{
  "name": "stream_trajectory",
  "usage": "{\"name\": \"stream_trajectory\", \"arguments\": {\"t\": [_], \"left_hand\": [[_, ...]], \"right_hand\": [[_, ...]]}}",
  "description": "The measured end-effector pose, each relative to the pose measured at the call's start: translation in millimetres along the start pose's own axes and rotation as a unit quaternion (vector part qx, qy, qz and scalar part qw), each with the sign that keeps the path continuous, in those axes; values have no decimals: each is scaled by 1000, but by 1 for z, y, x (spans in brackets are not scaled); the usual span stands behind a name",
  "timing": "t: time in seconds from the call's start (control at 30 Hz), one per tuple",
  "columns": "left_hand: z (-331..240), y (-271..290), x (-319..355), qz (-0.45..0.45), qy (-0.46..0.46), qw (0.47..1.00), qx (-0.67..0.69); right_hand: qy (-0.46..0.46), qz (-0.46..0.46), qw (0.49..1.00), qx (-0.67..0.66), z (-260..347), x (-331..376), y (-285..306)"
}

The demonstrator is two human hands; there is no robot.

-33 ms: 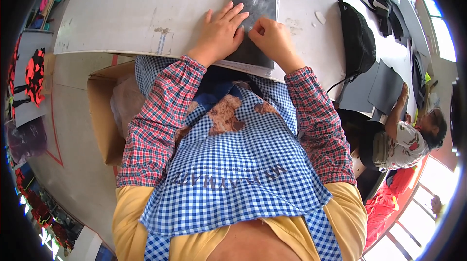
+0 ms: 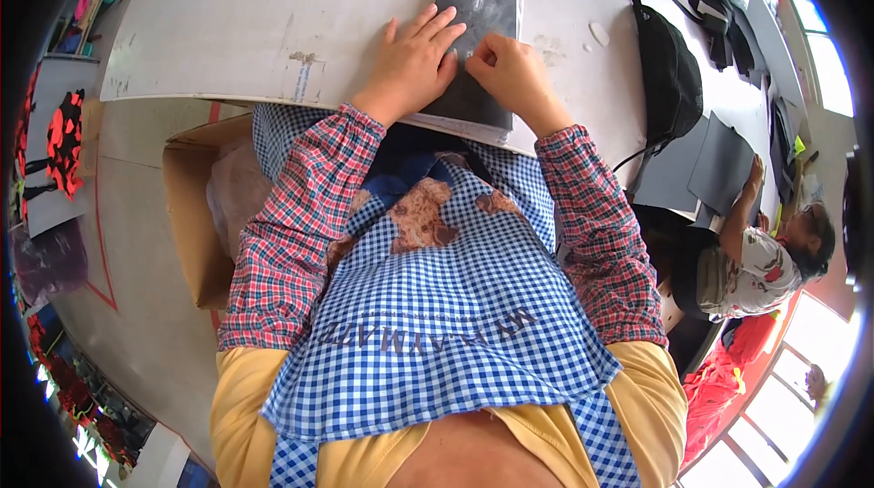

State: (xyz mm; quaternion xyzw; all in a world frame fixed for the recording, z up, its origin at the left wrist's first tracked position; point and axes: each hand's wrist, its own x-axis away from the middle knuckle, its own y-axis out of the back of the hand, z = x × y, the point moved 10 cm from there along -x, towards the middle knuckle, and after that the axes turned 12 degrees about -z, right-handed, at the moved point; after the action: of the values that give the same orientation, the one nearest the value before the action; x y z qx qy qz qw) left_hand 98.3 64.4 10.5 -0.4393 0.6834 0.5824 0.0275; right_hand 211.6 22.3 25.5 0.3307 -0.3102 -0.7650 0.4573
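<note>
Fingers (image 2: pixel 435 29) of the left hand (image 2: pixel 411 69) are spread out flat, pressing down on a dark grey panel (image 2: pixel 480 5) that lies on the table (image 2: pixel 237 24), right at the near edge in front of the person. Right hand (image 2: pixel 512 76) sits just beside it on the same panel, fingers curled in with thumb and forefinger pinched together near the panel's middle. Looks like they're nipping something tiny on the surface, but honestly I can't make out what, too small at this angle.

Panel has rounded top corners and a pale rim around it, and its lower end hangs slightly over the table edge toward the apron (image 2: pixel 437 324), which is blue and white check. Sleeves are red plaid.

Other stuff around: a black bag (image 2: pixel 669 78) with a strap further right on the table, well apart from the hands. Some flat grey sheets (image 2: pixel 719 165) beyond that, where another person (image 2: pixel 765 260) is sitting with a hand on them. Brown cardboard box (image 2: pixel 187 224) down on the floor to the left, beside the person's knee.
</note>
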Motion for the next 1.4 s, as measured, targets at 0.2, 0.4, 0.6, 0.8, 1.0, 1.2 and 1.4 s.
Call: {"name": "stream_trajectory", "arguments": {"t": [0.2,0.4,0.6,0.8,1.0,1.2,1.4], "left_hand": [[-2,-1,-1,6,-2,1000,-12],[-4,-1,0,9,0,1000,-13],[-4,0,-2,6,5,1000,8],[-5,2,-1,6,6,1000,0],[-3,-1,-2,5,8,1000,5],[-4,-1,0,11,7,1000,2],[-5,-1,2,16,10,1000,-3]], "right_hand": [[-110,-4,986,-121,-41,-37,-4],[-148,-26,980,-128,-52,-76,-4],[-88,-24,995,-45,-51,-94,-9],[-92,63,994,-22,-51,-92,-18],[-59,-75,995,-21,-53,-91,-8],[-35,4,999,23,-47,-90,-12],[-82,-176,979,-67,-50,-54,29]]}}
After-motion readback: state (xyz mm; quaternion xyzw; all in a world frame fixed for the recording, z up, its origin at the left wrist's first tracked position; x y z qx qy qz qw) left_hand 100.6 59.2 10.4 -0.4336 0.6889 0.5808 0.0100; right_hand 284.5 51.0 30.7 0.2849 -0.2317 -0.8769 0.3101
